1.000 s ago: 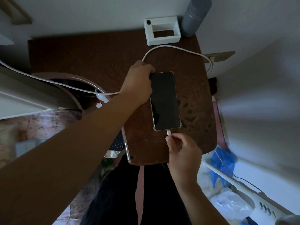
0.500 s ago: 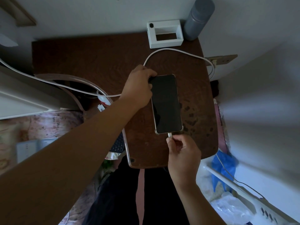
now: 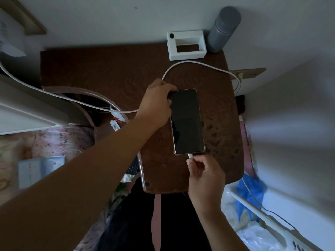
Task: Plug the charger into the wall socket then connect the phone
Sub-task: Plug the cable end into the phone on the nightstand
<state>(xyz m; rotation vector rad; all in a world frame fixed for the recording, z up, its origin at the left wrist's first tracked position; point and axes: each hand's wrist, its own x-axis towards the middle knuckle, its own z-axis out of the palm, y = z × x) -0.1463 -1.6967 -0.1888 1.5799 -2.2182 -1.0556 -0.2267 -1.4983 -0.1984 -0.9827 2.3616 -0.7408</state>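
A dark-screened phone [image 3: 186,122] in a clear case lies face up on the brown wooden table [image 3: 112,73]. My left hand [image 3: 155,104] grips the phone's upper left corner and holds it down. My right hand [image 3: 204,175] pinches the white cable plug [image 3: 190,156], whose tip sits at the port on the phone's bottom edge. The white charger cable [image 3: 195,62] arcs from under my left hand across the table to a wall socket [image 3: 248,72] at the right, where its plug end hangs.
A white rectangular holder [image 3: 186,57] and a grey bottle [image 3: 223,29] stand at the table's back right. Another white cable [image 3: 54,95] and a curved tube cross the left side. A blue bag [image 3: 251,192] and a white rail lie at lower right.
My right hand has pushed the plug up from a small gap below the phone to its bottom port. My left hand has kept its hold on the phone's top corner.
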